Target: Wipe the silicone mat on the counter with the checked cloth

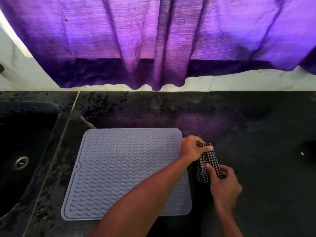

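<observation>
Head view: both hands gather the checked cloth (207, 159) on the dark tabletop (256, 127), just right of the silicone mat (119, 168).

The left hand (195, 147), its forearm crossing the mat's near right corner, pinches the cloth's far end. The right hand (224, 182) curls round the near end, likely folding it into a pad for wiping. The mat lies flat and bare, right of the sink (25, 142), apparently not yet wiped. A purple curtain (153, 40) hangs behind.
</observation>
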{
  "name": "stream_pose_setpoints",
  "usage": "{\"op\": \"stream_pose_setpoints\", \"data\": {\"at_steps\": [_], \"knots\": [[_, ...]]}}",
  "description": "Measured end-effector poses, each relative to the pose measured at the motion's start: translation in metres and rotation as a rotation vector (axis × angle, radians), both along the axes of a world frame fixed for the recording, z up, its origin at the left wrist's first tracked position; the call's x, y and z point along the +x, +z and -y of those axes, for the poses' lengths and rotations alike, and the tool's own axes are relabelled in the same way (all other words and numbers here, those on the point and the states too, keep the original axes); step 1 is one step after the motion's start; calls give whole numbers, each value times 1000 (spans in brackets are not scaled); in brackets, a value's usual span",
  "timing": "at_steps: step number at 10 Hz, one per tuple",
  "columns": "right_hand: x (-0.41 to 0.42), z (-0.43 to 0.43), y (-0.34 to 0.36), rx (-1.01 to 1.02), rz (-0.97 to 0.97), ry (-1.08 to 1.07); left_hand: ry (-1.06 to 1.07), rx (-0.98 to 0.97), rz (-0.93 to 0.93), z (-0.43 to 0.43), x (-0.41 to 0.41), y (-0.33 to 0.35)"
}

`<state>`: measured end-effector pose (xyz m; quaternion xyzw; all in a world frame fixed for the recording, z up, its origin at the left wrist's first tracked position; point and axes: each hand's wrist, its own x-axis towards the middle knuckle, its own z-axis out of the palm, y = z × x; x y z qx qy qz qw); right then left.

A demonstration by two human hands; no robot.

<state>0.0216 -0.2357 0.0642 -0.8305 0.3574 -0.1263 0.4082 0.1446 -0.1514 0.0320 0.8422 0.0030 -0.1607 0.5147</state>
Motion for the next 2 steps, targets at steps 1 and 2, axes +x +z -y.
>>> {"op": "stream_pose_setpoints", "data": {"at_steps": [1, 2], "knots": [[1, 5, -13, -84, -59, -1, -54, 6, 44, 6, 1, -3], [-2, 9, -20, -172, -108, 2, 12, -71, 82, 4, 1, -6]]}}
